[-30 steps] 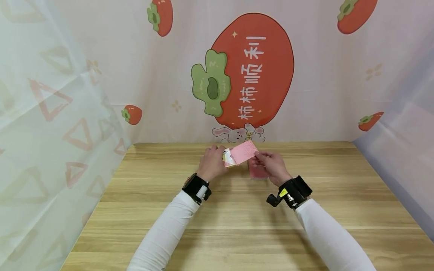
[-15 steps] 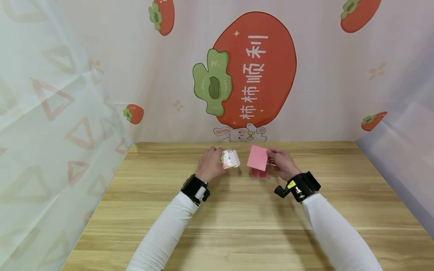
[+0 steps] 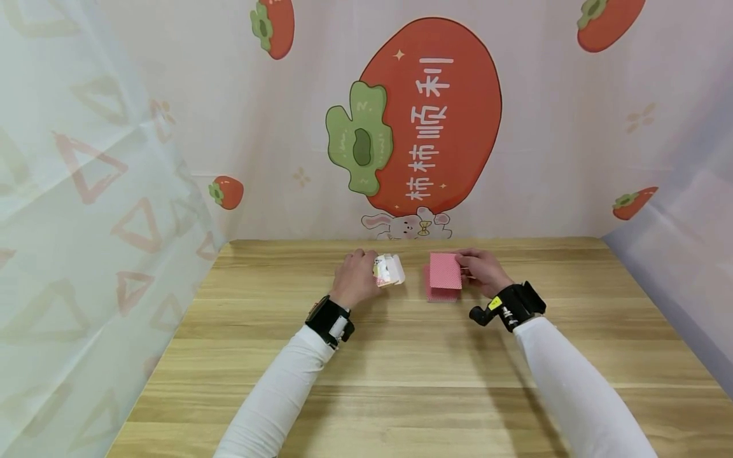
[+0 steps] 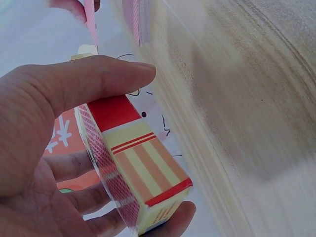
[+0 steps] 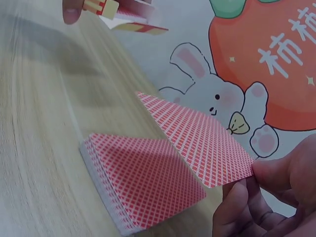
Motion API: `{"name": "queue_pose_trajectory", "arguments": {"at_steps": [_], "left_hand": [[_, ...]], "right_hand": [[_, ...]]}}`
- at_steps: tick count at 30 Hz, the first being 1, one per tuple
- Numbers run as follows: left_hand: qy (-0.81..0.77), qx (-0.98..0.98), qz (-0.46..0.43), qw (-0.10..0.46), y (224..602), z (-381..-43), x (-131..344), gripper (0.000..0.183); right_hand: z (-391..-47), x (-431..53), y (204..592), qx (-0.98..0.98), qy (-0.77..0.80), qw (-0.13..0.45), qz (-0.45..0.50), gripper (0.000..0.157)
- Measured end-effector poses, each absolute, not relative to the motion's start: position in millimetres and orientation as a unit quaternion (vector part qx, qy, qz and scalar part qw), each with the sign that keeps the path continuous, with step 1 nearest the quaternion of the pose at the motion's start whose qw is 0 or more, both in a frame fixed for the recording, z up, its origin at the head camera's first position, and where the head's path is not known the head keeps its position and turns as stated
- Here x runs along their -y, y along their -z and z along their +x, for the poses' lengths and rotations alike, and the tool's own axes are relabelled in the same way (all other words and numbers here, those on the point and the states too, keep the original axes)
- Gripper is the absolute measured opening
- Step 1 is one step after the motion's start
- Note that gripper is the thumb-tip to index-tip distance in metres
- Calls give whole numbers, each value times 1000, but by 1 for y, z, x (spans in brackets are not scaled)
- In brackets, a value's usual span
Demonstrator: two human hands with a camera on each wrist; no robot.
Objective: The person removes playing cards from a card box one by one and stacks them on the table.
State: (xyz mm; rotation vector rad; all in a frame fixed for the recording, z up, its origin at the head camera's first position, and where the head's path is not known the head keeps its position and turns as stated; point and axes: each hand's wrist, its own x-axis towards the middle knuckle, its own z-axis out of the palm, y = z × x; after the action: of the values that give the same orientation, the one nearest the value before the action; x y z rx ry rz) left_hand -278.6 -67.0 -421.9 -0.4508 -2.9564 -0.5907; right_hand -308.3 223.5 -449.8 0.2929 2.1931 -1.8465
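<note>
My left hand (image 3: 356, 278) grips a small card box (image 4: 143, 158), thumb over its striped cream-and-red side and fingers behind. The box's white flap (image 3: 399, 267) stands open at the right end in the head view. Between thumb and fingers, my right hand (image 3: 482, 272) pinches a red-patterned playing card (image 5: 202, 143) by its edge. Directly below that card lies a thick deck of playing cards (image 5: 143, 182) with the same red lattice backs, squared up on the table. The held card overlaps much of the deck in the head view.
The wooden table (image 3: 378, 394) meets a white backdrop cloth (image 3: 550, 159) just behind the hands. A large red persimmon and a rabbit are printed on it. Cloth walls also flank the table left and right.
The right hand has drawn the card away from the box, moving it right until it hangs over the deck. The left hand stays nearly in place with the box.
</note>
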Motion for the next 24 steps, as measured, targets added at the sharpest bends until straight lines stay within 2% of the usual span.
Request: {"name": "queue_pose_trajectory", "arguments": {"at_steps": [16,24], "left_hand": [[190,970,-148,39,424,-279,68,66],[194,969,-147,36,425,-278,67,66]], "right_hand": [[-321,-226,454,-825,546,138,44,32],[-325,-220,458,-852,510,112,38,29]]}}
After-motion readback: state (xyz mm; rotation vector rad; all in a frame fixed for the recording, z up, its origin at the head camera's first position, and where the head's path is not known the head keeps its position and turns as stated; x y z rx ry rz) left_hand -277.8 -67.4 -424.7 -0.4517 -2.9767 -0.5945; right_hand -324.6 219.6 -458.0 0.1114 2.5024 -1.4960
